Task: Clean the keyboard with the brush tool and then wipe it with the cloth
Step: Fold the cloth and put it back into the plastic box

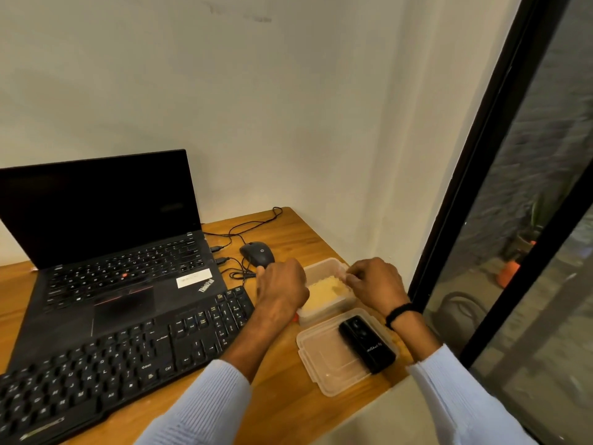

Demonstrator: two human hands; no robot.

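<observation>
The black external keyboard [122, 364] lies at the front left of the wooden desk [282, 396]. To its right stands an open clear plastic container [324, 268] with something yellowish-tan [324, 289] inside; I cannot tell whether that is the cloth. My left hand [282, 287] rests back-up against the container's left side, with its fingers hidden. My right hand [375, 284] has its fingertips pinched together at the container's far right rim. A small red thing [295, 317] peeks out under my left wrist. No brush is clearly visible.
The container's clear lid [324, 370] lies nearer me with a black box-shaped device [365, 346] on it. An open black laptop [106, 252] stands behind the keyboard. A black mouse [256, 253] and tangled cables [237, 268] lie behind the container. A black-framed glass wall [465, 194] borders the desk's right edge.
</observation>
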